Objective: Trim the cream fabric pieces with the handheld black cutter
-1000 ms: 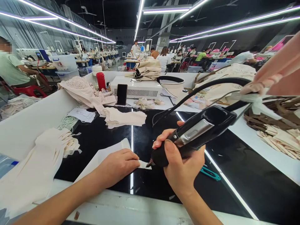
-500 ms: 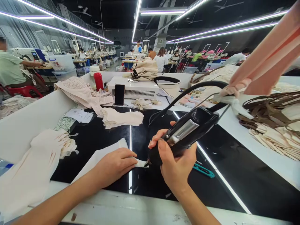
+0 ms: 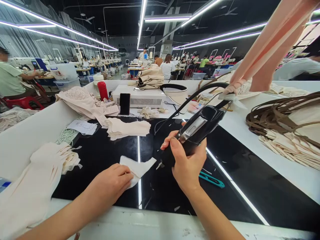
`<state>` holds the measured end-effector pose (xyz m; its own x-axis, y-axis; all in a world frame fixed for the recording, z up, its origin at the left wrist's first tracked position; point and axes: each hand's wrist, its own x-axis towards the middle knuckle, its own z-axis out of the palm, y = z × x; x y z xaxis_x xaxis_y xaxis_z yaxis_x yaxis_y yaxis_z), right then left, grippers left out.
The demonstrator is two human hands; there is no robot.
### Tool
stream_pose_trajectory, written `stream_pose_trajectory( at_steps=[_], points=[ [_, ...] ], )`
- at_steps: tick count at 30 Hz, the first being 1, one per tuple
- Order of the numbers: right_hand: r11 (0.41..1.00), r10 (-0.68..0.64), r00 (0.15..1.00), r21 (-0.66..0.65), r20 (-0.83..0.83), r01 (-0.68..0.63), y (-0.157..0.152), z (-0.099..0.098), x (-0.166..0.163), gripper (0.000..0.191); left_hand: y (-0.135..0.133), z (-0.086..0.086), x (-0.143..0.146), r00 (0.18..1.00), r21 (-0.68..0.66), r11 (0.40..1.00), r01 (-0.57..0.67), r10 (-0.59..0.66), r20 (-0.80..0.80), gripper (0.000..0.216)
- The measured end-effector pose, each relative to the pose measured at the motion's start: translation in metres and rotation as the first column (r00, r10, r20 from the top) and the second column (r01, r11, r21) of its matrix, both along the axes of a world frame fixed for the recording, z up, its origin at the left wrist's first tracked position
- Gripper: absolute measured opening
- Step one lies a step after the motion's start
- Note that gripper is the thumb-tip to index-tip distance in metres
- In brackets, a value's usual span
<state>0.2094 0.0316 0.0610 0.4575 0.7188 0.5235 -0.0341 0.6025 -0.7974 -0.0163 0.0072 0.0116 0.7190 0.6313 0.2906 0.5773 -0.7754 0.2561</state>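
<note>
The one view comes from the wearer's head, looking forward and down across the desk (image 3: pixel 250 166), whose near edge crosses the bottom of the frame. It sits close: the forearms rise from the lower left and bottom right, bringing the left hand (image 3: pixel 111 181) and the right hand (image 3: pixel 188 163) to either side of centre, slightly below mid-height. The field is wide and nearly level, taking in distant sewing tables along the upper part and ceiling lights (image 3: pixel 142 23) at the top. A pink cloth (image 3: pixel 272 46) looms large at upper right, cut by the top edge.
</note>
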Motion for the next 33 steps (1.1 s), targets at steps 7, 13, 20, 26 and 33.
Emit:
stream_pose_trajectory(
  at_steps=[7, 13, 20, 26, 33],
  points=[
    [0.995, 0.091, 0.996, 0.041, 0.010, -0.091, -0.005, -0.003, -0.015, 0.026, -0.007, 0.024, 0.016, 0.997, -0.240, 0.968, -0.078, 0.076, -0.018, 0.022],
    [0.997, 0.073, 0.997, 0.019, 0.038, -0.073, -0.001, -0.003, -0.019, 0.024, 0.027, 0.031, 0.028, 0.999, -0.190, 0.981, 0.038, -0.036, 0.012, 0.021],
    [0.999, 0.036, 0.997, -0.017, 0.063, -0.035, 0.001, -0.005, -0.019, 0.025, 0.054, 0.020, 0.033, 0.981, -0.338, 0.924, 0.180, -0.193, -0.005, 0.035],
    [0.999, 0.041, 0.998, -0.021, 0.057, -0.040, 0.002, -0.001, -0.024, 0.026, 0.057, 0.016, 0.026, 0.981, -0.370, 0.919, 0.138, -0.180, -0.079, 0.028],
    [0.997, 0.076, 0.996, -0.026, 0.035, -0.076, 0.001, 0.003, -0.030, 0.028, 0.060, 0.013, 0.023, 0.980, -0.346, 0.927, 0.143, -0.183, -0.084, 0.031]
  ],
)
